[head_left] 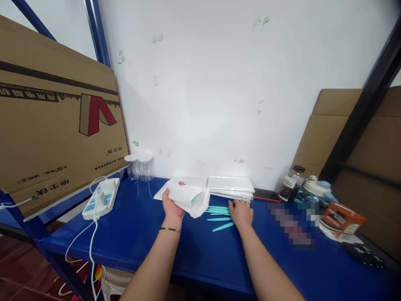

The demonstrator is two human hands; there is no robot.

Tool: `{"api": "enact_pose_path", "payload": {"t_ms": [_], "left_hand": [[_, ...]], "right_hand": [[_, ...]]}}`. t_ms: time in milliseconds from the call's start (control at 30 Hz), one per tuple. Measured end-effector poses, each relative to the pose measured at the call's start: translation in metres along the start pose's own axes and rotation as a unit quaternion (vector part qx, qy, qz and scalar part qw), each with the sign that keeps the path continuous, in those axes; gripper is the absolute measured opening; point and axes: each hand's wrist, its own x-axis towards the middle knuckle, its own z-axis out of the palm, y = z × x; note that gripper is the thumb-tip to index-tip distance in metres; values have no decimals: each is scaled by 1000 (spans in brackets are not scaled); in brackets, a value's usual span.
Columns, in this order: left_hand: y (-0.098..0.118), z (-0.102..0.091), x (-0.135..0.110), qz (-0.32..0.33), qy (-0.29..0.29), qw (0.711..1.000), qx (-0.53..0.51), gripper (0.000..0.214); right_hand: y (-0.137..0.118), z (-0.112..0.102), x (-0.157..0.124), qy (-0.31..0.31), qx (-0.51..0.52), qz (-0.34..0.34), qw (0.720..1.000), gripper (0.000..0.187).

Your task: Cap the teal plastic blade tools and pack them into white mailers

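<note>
My left hand is wrapped round a white pouch and holds it a little above the table. The pouch's mouth gapes towards the right, with a hint of pale teal inside. Several flat teal sticks with tapered ends lie fanned out between my hands. Over their right ends is my right hand, its fingers bent down; whether a stick is pinched in them is hidden. Just behind that hand rests a stack of flat white packets. More white material lies behind the pouch.
A power strip with trailing white cables and two clear lidded jars stand at left, beside a large carton. At right are a phone, a dark-capped bottle, a teal bottle, an orange box and a black item.
</note>
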Motion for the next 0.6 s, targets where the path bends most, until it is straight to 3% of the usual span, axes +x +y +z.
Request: {"api": "enact_pose_path", "payload": {"t_ms": [100, 167, 233, 300, 333, 367, 433, 500, 533, 600], "left_hand": [[-12, 8, -2, 59, 22, 997, 38, 35], [-27, 17, -5, 95, 25, 992, 79, 35], [-46, 28, -10, 117, -3, 983, 143, 37], [-67, 36, -14, 154, -75, 957, 234, 39], [-76, 39, -17, 177, -122, 934, 285, 39], [-84, 41, -19, 197, -167, 907, 331, 39], [-96, 43, -22, 218, -229, 862, 397, 39], [-101, 43, -22, 218, -236, 852, 413, 39], [-101, 42, -20, 217, -222, 861, 402, 39], [-93, 41, -15, 212, -179, 893, 355, 40]], "right_hand": [[-3, -4, 3, 25, 202, 27, 979, 31], [-10, -8, 3, -3, 366, 63, 928, 35], [-20, -12, 1, -88, 533, 128, 832, 39], [-30, -15, -3, -200, 653, 198, 703, 41], [-34, -17, -4, -248, 672, 220, 662, 42], [-37, -17, -6, -282, 677, 233, 639, 41], [-41, -17, -8, -307, 672, 244, 628, 38], [-40, -16, -9, -297, 654, 234, 656, 34], [-39, -15, -9, -285, 633, 217, 686, 34], [-34, -13, -7, -245, 550, 153, 784, 37]]}}
